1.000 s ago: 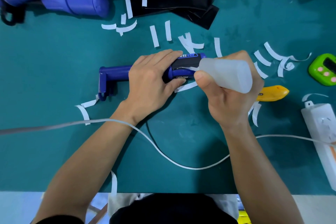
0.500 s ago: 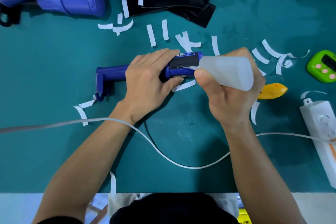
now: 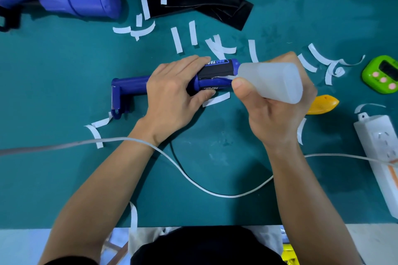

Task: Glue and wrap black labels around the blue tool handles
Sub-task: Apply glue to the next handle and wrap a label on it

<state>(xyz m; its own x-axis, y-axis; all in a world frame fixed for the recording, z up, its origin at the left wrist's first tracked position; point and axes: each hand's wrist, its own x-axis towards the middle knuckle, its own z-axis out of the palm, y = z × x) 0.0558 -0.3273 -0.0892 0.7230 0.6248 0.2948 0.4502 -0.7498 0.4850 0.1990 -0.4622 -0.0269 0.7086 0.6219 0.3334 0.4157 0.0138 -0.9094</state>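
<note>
Little has shifted: the left hand [image 3: 172, 92] still grips the blue plastic tool handle [image 3: 133, 84] on the teal worktop [image 3: 53, 71], pinning its black label [image 3: 217, 69]. The right hand [image 3: 275, 114] holds a translucent glue bottle [image 3: 271, 80], nozzle apparently at the label's edge, so gluing continues.

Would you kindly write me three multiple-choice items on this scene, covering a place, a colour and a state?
1. Where is the green timer? A on the mat, far right; B on the floor; C in a box.
2. What colour is the label on the handle? A white; B black; C yellow.
3. What is the right hand doing? A lying open; B gripping the bottle; C making an empty fist.
Key: 1 A, it sits far right; 2 B, a black band wraps it; 3 B, fingers curl round it.
</note>
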